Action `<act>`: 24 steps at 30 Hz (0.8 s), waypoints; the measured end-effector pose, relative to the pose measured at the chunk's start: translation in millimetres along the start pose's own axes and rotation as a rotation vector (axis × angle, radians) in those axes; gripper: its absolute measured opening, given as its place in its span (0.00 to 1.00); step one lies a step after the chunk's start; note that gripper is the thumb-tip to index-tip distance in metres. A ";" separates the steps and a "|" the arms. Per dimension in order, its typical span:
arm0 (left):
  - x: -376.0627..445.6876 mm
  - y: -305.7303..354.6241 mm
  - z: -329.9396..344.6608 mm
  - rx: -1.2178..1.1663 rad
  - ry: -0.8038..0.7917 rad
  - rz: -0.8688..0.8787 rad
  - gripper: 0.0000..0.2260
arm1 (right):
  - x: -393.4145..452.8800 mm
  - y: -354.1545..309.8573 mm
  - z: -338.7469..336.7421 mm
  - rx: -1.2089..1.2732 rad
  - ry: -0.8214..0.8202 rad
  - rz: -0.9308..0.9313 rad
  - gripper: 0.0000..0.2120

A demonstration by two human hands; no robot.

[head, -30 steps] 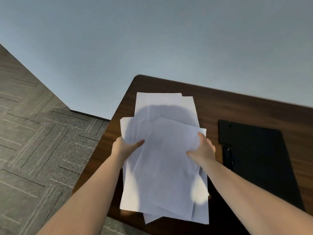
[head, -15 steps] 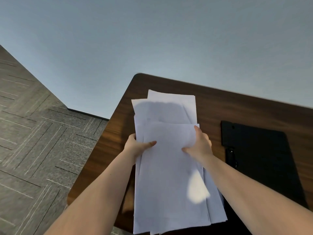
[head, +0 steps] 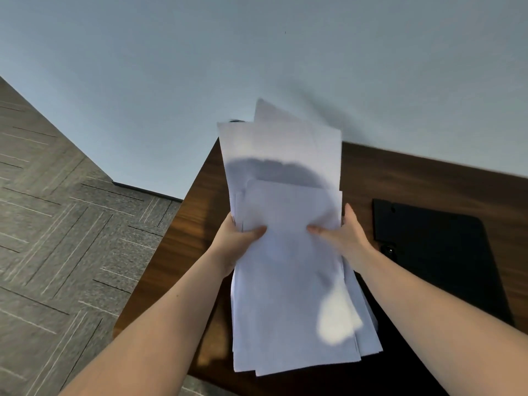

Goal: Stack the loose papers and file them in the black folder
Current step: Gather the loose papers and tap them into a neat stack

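Observation:
A bundle of several white papers is held up off the dark wooden table, tilted toward me, its sheets roughly aligned but with uneven top edges. My left hand grips the bundle's left edge, thumb on the front sheet. My right hand grips the right edge, thumb also on the front. The black folder lies flat and closed on the table to the right of the papers; its near left part is hidden by my right forearm.
A plain pale wall rises right behind the table's far edge. Grey patterned carpet floor lies to the left of the table. The table's left edge runs diagonally just left of my left hand.
The papers have been lifted from lying on the table and drawn together into a narrower bundle. Both hands moved inward and upward, closing on its side edges.

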State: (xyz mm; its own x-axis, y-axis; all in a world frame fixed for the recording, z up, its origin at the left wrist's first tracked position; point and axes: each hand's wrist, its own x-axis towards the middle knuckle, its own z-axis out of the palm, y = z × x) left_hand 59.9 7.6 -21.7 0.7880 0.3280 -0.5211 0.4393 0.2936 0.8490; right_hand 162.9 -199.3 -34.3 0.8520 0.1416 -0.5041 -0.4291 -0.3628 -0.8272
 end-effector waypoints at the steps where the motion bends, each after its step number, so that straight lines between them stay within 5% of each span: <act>1: -1.7 5.5 -0.4 0.009 -0.031 0.037 0.26 | -0.6 -5.2 -4.4 0.128 -0.080 -0.001 0.39; 3: -3.5 19.4 -3.7 0.035 -0.071 0.096 0.29 | -1.4 -16.1 -15.8 0.249 -0.243 0.031 0.26; 9: -15.0 71.5 -14.1 0.038 -0.026 0.250 0.23 | -8.6 -59.6 -38.7 0.448 -0.483 -0.098 0.21; 16: -40.6 139.5 -3.7 0.012 0.127 0.499 0.19 | -41.0 -129.1 -45.8 0.511 -0.368 -0.364 0.23; 24: -42.1 115.8 5.5 -0.040 0.121 0.442 0.18 | -53.7 -121.3 -35.9 0.387 -0.277 -0.295 0.10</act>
State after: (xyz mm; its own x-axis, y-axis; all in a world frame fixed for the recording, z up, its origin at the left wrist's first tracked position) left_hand 80.0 22.8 99.1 0.8391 0.5310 -0.1181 0.0535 0.1354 0.9893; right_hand 180.0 -196.0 102.0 0.8641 0.4419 -0.2411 -0.3082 0.0858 -0.9474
